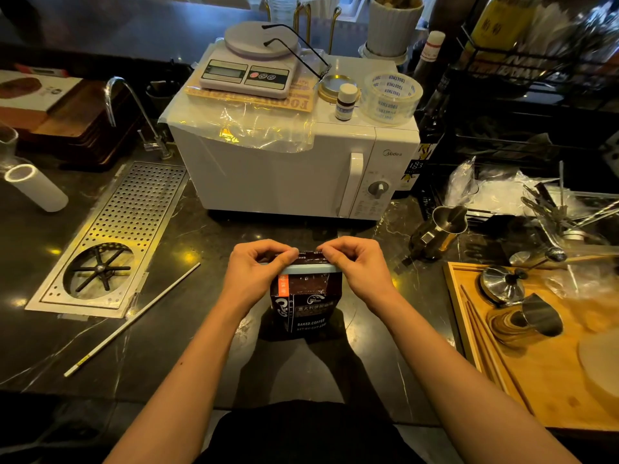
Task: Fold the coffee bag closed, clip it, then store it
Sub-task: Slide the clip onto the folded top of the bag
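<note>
A dark coffee bag (306,309) with white print and an orange label stands upright on the black marble counter, in front of the microwave. A pale blue clip (310,269) lies across the bag just under its folded top. My left hand (256,266) pinches the left end of the folded top and clip. My right hand (356,262) pinches the right end. Both hands' fingers curl over the fold, which hides most of the top edge.
A white microwave (284,169) stands right behind the bag, with a kitchen scale (249,67) and a tape roll (390,95) on top. A perforated drip tray (110,239) and a white rod (134,319) lie left. A wooden tray (536,380) and metal pitchers (442,229) sit right.
</note>
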### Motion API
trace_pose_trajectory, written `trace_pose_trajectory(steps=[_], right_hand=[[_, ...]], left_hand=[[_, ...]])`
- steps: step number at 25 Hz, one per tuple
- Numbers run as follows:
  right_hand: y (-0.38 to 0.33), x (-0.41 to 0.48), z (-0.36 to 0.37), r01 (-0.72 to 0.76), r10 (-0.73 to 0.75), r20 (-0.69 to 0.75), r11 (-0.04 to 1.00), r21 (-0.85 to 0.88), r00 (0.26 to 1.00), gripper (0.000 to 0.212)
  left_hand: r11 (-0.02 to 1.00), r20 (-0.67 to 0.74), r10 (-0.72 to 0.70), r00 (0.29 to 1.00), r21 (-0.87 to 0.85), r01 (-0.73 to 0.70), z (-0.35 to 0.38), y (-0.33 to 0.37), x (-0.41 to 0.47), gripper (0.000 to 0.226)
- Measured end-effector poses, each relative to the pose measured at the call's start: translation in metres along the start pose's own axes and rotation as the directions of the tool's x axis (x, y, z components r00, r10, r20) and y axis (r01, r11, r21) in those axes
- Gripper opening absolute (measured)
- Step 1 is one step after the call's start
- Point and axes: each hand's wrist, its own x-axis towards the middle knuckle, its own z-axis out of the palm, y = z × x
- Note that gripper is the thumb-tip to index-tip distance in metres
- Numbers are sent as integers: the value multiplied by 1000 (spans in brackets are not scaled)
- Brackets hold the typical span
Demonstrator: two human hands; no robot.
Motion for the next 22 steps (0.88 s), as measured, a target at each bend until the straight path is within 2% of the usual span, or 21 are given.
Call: trace_pose_trajectory(steps=[6,10,13,17,19,22], right_hand=[[8,-5,-1,-57,66,-63,989,134,996,14],[12,-7,0,-62,71,-33,977,205,997,15],[25,-19,1,-117,107,49,960,255,993,24],[47,-30,6,-196,172,121,953,229,978,62],[54,-33,11,-210,186,129,956,204,974,74],[66,-38,20,-206,191,96,960,190,977,79]], left_hand=[[1000,5,-4,1000,19,4,-9,-4,-4,13],[992,-39,-88,995,-89,85,-5,-5,-7,12],[981,15,-127,992,-145,128,-9,-13,-14,42],[964,90,-220,971,-129,230,-4,-31,-27,93],[971,84,-222,971,-71,228,3,-41,-33,98],[981,2,-193,981,-10,193,11,-49,-40,93]])
